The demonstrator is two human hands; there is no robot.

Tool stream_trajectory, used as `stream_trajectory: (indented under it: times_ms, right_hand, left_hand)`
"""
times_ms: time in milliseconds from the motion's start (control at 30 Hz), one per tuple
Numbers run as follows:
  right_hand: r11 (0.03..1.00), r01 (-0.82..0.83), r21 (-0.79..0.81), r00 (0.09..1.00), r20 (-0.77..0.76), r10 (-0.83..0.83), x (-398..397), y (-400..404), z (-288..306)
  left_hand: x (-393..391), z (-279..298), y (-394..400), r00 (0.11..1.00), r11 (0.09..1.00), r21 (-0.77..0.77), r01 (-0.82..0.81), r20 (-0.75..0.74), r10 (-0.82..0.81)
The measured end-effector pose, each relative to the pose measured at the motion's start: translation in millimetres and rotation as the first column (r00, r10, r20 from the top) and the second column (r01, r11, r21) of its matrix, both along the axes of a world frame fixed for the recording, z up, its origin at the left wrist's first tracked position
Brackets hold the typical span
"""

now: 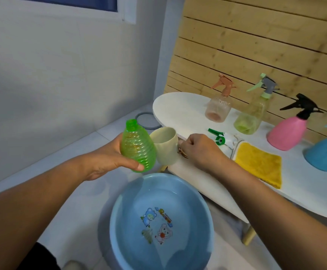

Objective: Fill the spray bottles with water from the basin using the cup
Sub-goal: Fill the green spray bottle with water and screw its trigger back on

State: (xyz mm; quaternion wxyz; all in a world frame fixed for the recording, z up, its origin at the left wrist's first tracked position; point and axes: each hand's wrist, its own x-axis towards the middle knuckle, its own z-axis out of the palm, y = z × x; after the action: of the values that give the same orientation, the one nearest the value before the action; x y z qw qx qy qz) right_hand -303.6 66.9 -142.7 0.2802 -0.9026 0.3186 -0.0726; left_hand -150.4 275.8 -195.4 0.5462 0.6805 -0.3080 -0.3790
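My left hand (108, 158) holds the green ribbed bottle (138, 147) above the far rim of the basin, fingers curled behind its body and the thumb pressed across the lower front. The bottle is tilted, its open threaded neck pointing up and away from me, with no spray head on it. Just beside it, touching or nearly so, is the cream cup (165, 146), which my right hand (198, 151) grips by the handle with fingers closed in a fist around it. The cup sits level at the near left edge of the white worktop (178, 108); I cannot tell how much water it holds.

Below both hands stands the blue basin (161, 223) on the pale tiled floor (84, 215), with water in it and cartoon prints visible on its bottom.

A green spray head (218, 136) lies on the worktop just beyond my right hand. Next to my right forearm is a folded yellow cloth (260, 164) with a white edge. Along the back of the worktop, before the wooden slat wall (256, 45), stand the other bottles: a clear pinkish one with an orange trigger (219, 106), a yellow-green one with a grey and mint trigger (251, 117), a solid pink one with a black trigger (289, 131), and a blue one (326, 152) cut off by the right edge. A grey ring (147, 121) lies on the floor behind the worktop's left end.
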Motion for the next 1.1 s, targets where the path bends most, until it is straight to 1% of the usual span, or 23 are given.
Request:
stream_trajectory:
  times_ms: [167, 333, 500, 633, 700, 800, 867, 900, 967, 1000, 1100]
  right_hand:
    - [1.0, 0.013, 0.028, 0.999, -0.045, -0.011, -5.9, -4.9, -26.5]
    - [0.999, 0.02, 0.038, 0.973, -0.231, -0.011, -8.1, -20.1, -77.7]
    - [0.996, 0.067, 0.052, 0.929, -0.368, -0.043, -7.3, -34.2, -141.8]
    - [0.996, 0.078, 0.034, 0.882, -0.467, -0.053, -10.2, -37.5, -186.4]
    - [0.999, 0.052, -0.016, 0.866, -0.497, -0.053, -13.3, -38.2, -200.6]
    - [1.0, -0.013, -0.011, 0.851, -0.525, 0.005, -18.1, -42.0, -222.6]
    - [0.997, -0.066, -0.036, 0.841, -0.54, 0.036, -21.8, -43.1, -236.5]
    - [0.991, -0.122, -0.059, 0.834, -0.547, 0.07, -24.2, -43.2, -241.4]
    - [0.988, -0.141, -0.055, 0.827, -0.555, 0.087, -26.6, -40.4, -252.5]
    - [0.991, -0.132, -0.009, 0.817, -0.568, 0.103, -26.4, -38.8, -254.4]
    - [0.979, -0.196, -0.049, 0.765, -0.632, 0.121, -28.0, -32.1, -263.4]
  left_hand:
    - [6.7, -9.3, -3.5, 0.999, 0.996, 0.078, 0.034, 0.035, -0.037]
    - [8.4, -16.4, -9.2, 0.993, 0.988, 0.142, 0.067, 0.082, -0.079]
    - [6.1, -21.2, -16.9, 0.984, 0.982, 0.141, 0.128, 0.109, -0.144]
    - [-0.4, -20.9, -27.3, 0.964, 0.975, 0.094, 0.204, 0.152, -0.216]
    - [-1.9, -22.3, -31.8, 0.965, 0.977, 0.085, 0.194, 0.165, -0.205]
    - [1.4, -27.2, -36.3, 0.967, 0.98, 0.091, 0.18, 0.168, -0.193]
    - [5.2, -32.9, -37.3, 0.969, 0.98, 0.106, 0.166, 0.166, -0.182]
    - [7.2, -36.0, -37.5, 0.97, 0.98, 0.114, 0.161, 0.164, -0.178]
    - [10.4, -39.7, -37.1, 0.974, 0.981, 0.138, 0.134, 0.163, -0.156]
    - [11.1, -40.3, -36.8, 0.975, 0.982, 0.14, 0.128, 0.161, -0.15]
    - [14.7, -44.8, -35.8, 0.978, 0.98, 0.155, 0.127, 0.144, -0.149]
